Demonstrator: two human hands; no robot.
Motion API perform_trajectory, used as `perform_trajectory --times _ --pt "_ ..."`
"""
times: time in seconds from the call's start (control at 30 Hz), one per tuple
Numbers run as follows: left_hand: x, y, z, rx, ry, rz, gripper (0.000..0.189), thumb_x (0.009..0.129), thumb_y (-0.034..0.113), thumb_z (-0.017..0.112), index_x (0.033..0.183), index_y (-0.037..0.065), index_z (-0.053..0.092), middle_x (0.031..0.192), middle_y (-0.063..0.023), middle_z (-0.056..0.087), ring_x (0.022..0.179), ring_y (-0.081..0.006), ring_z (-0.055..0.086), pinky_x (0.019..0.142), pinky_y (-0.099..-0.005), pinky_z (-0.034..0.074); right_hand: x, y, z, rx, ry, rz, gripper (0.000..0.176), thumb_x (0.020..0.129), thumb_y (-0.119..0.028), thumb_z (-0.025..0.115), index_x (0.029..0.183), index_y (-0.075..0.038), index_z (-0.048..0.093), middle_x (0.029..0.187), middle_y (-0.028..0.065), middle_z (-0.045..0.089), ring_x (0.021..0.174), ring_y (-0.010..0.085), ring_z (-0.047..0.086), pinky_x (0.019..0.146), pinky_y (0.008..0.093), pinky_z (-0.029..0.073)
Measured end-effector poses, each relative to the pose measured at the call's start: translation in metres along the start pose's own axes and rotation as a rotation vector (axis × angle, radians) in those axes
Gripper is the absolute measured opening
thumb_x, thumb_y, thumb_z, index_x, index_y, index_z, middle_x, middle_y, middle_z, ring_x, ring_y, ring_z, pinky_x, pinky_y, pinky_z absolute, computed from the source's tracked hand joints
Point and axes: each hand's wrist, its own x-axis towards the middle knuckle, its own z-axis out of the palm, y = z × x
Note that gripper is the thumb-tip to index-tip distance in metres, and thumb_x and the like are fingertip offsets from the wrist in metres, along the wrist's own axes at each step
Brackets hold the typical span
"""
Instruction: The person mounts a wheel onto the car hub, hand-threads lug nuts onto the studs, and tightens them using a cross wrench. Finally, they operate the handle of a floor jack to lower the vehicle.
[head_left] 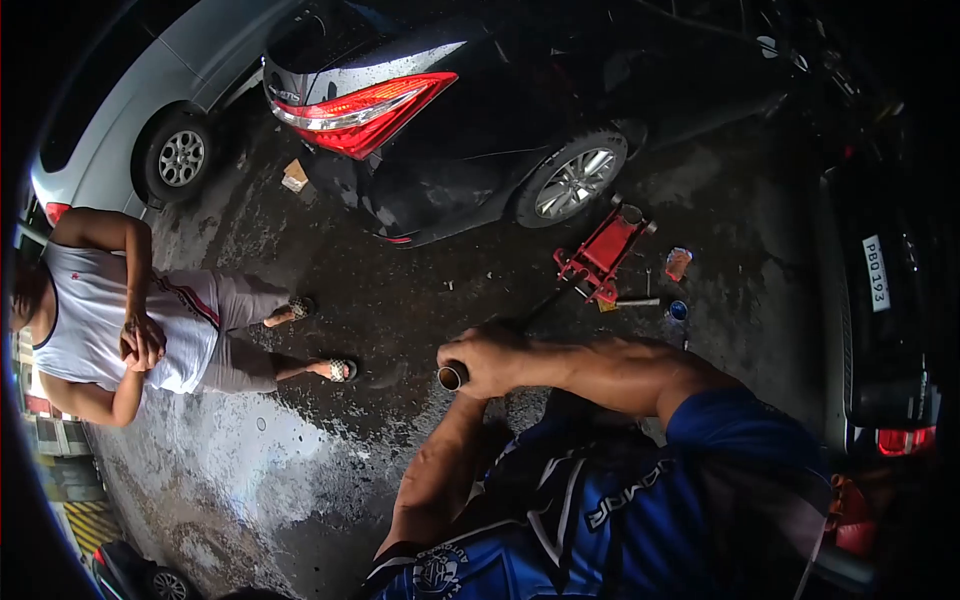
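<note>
My right hand (pixel 487 360) is closed round a long pipe-like jack handle (pixel 452 376), whose round hollow end points up at me. The dark shaft runs from my fist down to a red floor jack (pixel 605 245), which sits on the ground beside the rear wheel (pixel 573 182) of a black car. My left forearm (pixel 432 478) reaches up to the same spot. There my left hand is hidden behind my right hand and wrist, so its fingers do not show.
A person in a white sleeveless shirt (pixel 125 310) stands at left, hands together. Near the jack lie a tool with a pale shaft (pixel 637 301), a blue-topped can (pixel 678 310) and an orange packet (pixel 678 263). A silver vehicle (pixel 190 60) and a dark vehicle (pixel 885 330) flank the black car (pixel 450 190).
</note>
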Motion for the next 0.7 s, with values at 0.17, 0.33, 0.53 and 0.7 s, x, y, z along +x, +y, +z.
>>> perform_trajectory --times 0.17,0.33,0.53,0.7 --pt "-0.015 -0.023 -0.080 0.023 0.035 -0.002 0.039 0.079 0.010 0.068 0.115 0.003 0.056 0.118 -0.0162 0.057 0.108 -0.0262 0.056 0.090 -0.0372 0.046 0.073 -0.039 0.049 0.045 0.024 0.006 0.017 0.069 -0.013 0.066 0.085 -0.008 0.064 0.078 0.0151 0.067 0.075 0.0343 0.066 0.068 0.0439 0.052" --pt "-0.036 -0.041 -0.173 0.077 0.096 -0.023 0.039 0.079 0.010 0.068 0.115 0.002 0.056 0.118 -0.0164 0.057 0.108 -0.0267 0.056 0.091 -0.0374 0.046 0.137 -0.088 0.102 0.064 0.051 -0.007 0.023 0.071 -0.015 0.066 0.093 -0.009 0.065 0.080 0.0163 0.067 0.077 0.0350 0.067 0.069 0.0445 0.052" --pt "-0.041 -0.058 -0.274 0.203 0.179 0.061 0.040 0.079 0.009 0.068 0.116 0.002 0.056 0.119 -0.0166 0.057 0.109 -0.0273 0.056 0.091 -0.0376 0.046 0.227 -0.119 0.133 0.132 0.135 0.010 0.026 0.070 -0.014 0.071 0.094 -0.008 0.064 0.084 0.0132 0.068 0.079 0.0315 0.068 0.069 0.0397 0.054" --pt "-0.064 -0.069 -0.356 0.269 0.199 0.026 0.050 0.075 0.007 0.070 0.122 0.001 0.053 0.122 -0.0174 0.056 0.114 -0.0305 0.052 0.096 -0.0395 0.043 0.309 -0.139 0.163 0.096 0.000 0.009 0.031 0.076 -0.024 0.071 0.099 -0.006 0.062 0.089 0.0166 0.068 0.087 0.0344 0.066 0.074 0.0427 0.053"
